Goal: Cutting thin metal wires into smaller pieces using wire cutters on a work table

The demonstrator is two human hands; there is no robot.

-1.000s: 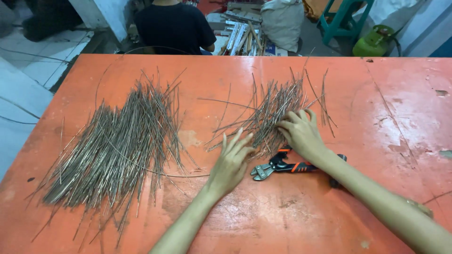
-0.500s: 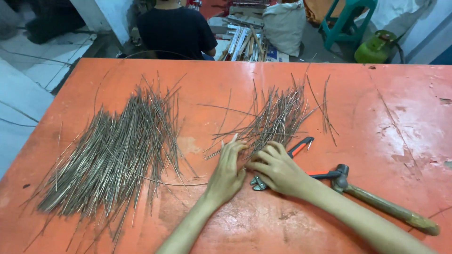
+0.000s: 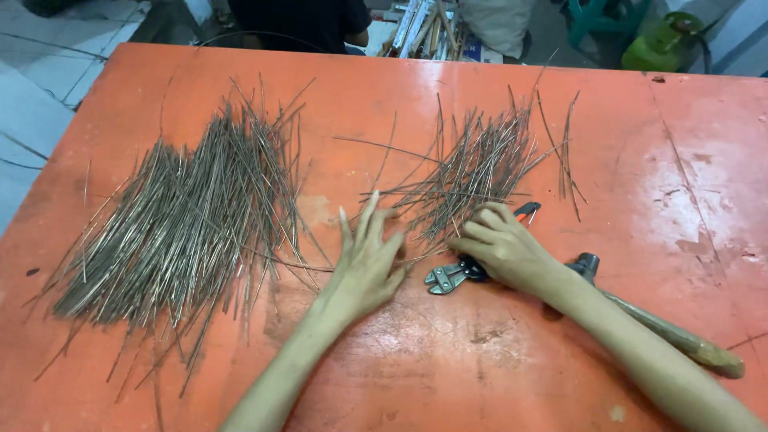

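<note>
My left hand [image 3: 370, 260] lies flat with fingers spread on the orange table [image 3: 656, 160], its fingertips touching the near end of a small pile of thin metal wires [image 3: 472, 164]. My right hand [image 3: 500, 244] rests curled over a pair of orange-handled cutters [image 3: 450, 274], fingers at the lower edge of that same pile. Whether it grips the cutters or a wire is hidden. A much larger pile of straight wires [image 3: 184, 216] lies to the left, apart from both hands.
A hammer with a wooden handle [image 3: 668, 332] lies under my right forearm. A person in dark clothes [image 3: 300, 20] sits beyond the table's far edge. A green gas cylinder [image 3: 660, 44] and a sack stand on the floor behind.
My right hand pulled back from the small pile's middle to its near edge, over the cutters. The left hand stayed near the pile's end. The hammer has come into view.
</note>
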